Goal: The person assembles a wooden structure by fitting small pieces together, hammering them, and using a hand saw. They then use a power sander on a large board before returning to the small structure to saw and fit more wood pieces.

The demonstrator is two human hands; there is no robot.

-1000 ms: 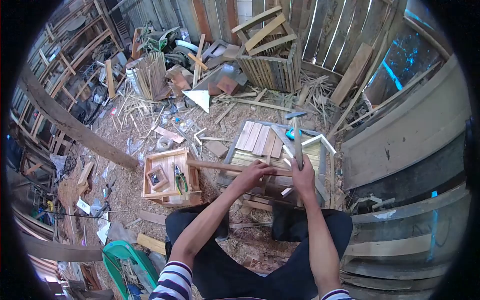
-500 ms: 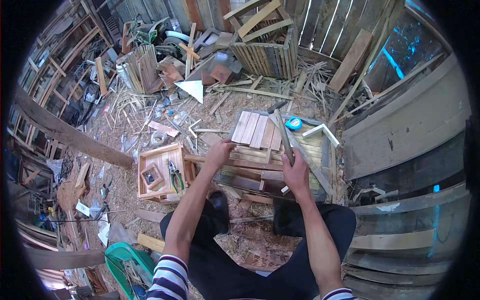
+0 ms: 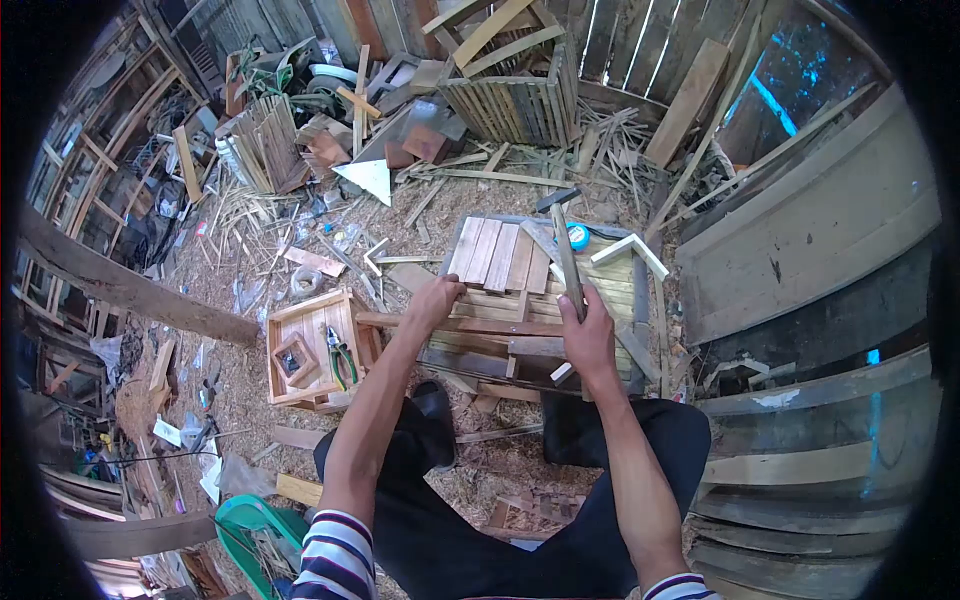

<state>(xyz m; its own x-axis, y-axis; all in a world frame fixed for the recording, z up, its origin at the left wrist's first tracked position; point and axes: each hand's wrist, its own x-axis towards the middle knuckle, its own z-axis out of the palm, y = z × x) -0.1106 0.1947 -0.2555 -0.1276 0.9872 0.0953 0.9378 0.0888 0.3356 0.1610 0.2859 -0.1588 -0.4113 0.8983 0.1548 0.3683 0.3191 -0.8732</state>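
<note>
My right hand (image 3: pixel 588 335) is closed around the handle of a hammer (image 3: pixel 567 250), whose dark head points up and away from me. My left hand (image 3: pixel 435 300) has its fingers pinched at the lower left corner of the row of thin wooden slats (image 3: pixel 489 252); anything between the fingertips is too small to make out. These slats lie side by side on the low slatted workbench (image 3: pixel 612 290). Below them a long brown wooden bar (image 3: pixel 490 326) runs across the bench. A blue tape measure (image 3: pixel 577 236) sits behind the hammer, partly hidden by it.
To the left stands a wooden tray (image 3: pixel 275 358) holding pliers (image 3: pixel 342 362) and a small wooden frame (image 3: pixel 296 360). An L-shaped white wooden piece (image 3: pixel 632 250) lies at the bench's right. A wooden post (image 3: pixel 130 283), a green chair (image 3: pixel 240 530) and scattered offcuts surround me.
The whole view has shifted slightly. My right hand still holds the hammer, its head now a little farther right over the tape measure. My left hand stays beside the slats.
</note>
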